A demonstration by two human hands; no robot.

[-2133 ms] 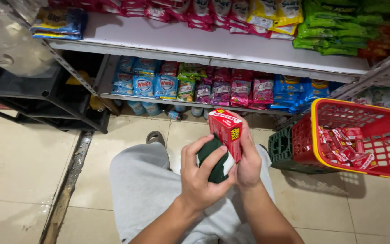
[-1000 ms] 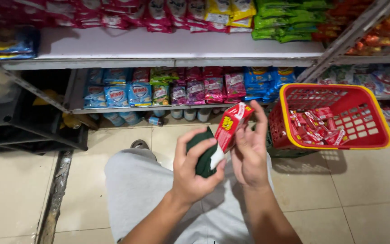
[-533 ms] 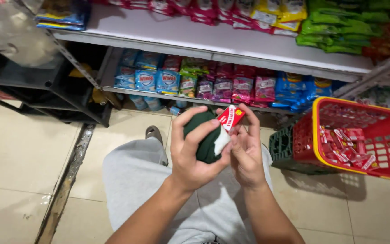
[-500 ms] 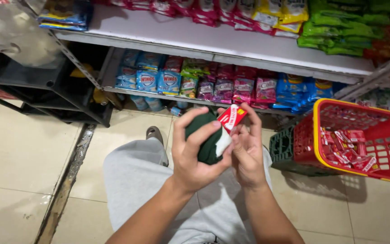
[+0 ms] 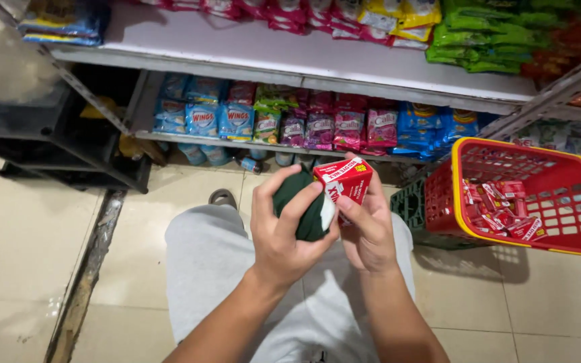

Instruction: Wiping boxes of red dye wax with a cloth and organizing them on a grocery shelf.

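My right hand (image 5: 366,228) grips a small red and white carton (image 5: 344,180) at chest height, above my grey-trousered lap. My left hand (image 5: 282,232) is closed around a bunched dark green cloth (image 5: 308,207) that presses against the carton's left side. Both hands touch each other over my knees. To the right stands a red plastic basket (image 5: 576,249) with a yellow rim, holding several similar red cartons (image 5: 502,212).
Store shelves (image 5: 317,57) run across the back, stacked with coloured sachets and packets in blue, pink, green and yellow. A dark metal rack (image 5: 48,148) stands at the left. A dark green crate (image 5: 411,205) sits beside the basket. Beige floor tiles spread around.
The carton was held upright, then tilted and turned in my right hand while the green cloth moved over its side. The view shifted slightly.
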